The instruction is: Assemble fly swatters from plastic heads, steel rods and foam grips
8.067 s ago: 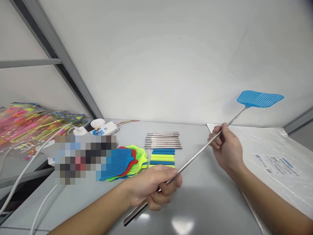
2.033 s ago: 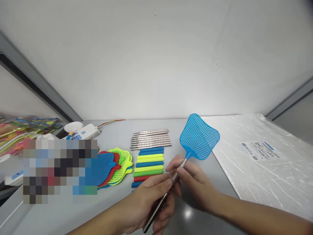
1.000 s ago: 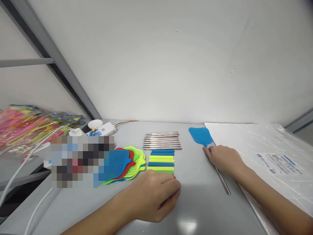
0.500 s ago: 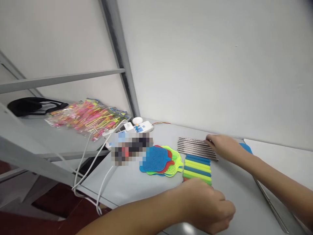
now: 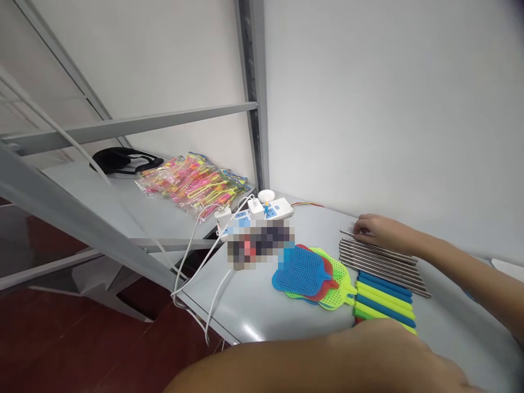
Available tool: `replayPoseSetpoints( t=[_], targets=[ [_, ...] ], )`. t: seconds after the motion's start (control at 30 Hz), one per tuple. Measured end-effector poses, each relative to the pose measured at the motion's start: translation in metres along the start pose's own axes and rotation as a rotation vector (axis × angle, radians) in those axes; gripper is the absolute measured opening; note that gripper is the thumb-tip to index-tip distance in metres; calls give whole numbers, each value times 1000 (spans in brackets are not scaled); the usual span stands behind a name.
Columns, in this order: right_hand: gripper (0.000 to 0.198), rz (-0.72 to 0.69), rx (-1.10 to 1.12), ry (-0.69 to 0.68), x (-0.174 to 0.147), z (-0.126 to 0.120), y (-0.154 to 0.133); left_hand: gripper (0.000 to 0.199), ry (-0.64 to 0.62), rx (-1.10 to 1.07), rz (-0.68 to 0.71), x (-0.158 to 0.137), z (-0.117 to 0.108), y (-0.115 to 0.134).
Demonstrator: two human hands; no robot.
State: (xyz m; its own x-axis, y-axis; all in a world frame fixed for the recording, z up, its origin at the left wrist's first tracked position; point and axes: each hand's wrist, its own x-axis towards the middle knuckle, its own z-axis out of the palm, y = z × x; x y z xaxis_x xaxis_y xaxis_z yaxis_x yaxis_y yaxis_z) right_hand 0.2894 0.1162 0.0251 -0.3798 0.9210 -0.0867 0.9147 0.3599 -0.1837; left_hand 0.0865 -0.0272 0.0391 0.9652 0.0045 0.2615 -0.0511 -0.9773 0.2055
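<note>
Steel rods (image 5: 382, 261) lie in a row on the desk (image 5: 254, 305); right-hand fingers (image 5: 362, 228) rest curled on the farthest rod, grasp uncertain. Foam grips (image 5: 385, 300) and swatter heads (image 5: 311, 270) lie alongside, sorted by type. Left hand (image 5: 409, 355) is cut off by the frame, its fingers hidden.

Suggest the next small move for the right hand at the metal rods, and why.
Probably pinch and lift the farthest rod: the right hand rests its fingers on the far edge of the metal rods, which lie side by side, with none lifted yet.
</note>
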Motion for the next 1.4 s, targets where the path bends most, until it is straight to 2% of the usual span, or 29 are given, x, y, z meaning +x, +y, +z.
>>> replayPoseSetpoints(
  t=[0.13,0.27,0.33,0.37,0.47,0.57,0.7,0.8,0.93,1.03,1.23,1.4],
  targets=[
    [30,98,-26,121,-12,-11,-7,15,152,152,-86,3,9,-25],
    [27,167,-30,480,-55,-36,-26,22,326,179,-282,-5,-16,-49],
    [23,142,-38,633,-87,-44,-35,25,368,143,-356,-11,-30,-50],
    [21,134,-50,663,-104,-45,-39,26,360,121,-376,-13,-34,-46],
    [15,95,-112,590,-158,-28,-48,24,241,93,-372,-18,-28,-25],
    [12,-29,-203,483,-205,5,-52,21,149,135,-333,-23,-5,2],
    [11,-136,-259,479,-246,41,-55,14,92,153,-413,-29,23,27],
    [12,-193,-221,565,-257,50,-54,14,92,130,-481,-32,33,38],
    [19,-238,-145,667,-256,55,-55,22,76,54,-509,-36,36,47],
    [25,-278,-131,681,-252,60,-62,24,61,5,-521,-40,36,49],
    [31,-332,-126,640,-250,66,-77,39,119,10,-587,-54,39,39],
    [30,-343,-131,694,-247,65,-80,46,170,-52,-627,-62,46,33]
  ],
)
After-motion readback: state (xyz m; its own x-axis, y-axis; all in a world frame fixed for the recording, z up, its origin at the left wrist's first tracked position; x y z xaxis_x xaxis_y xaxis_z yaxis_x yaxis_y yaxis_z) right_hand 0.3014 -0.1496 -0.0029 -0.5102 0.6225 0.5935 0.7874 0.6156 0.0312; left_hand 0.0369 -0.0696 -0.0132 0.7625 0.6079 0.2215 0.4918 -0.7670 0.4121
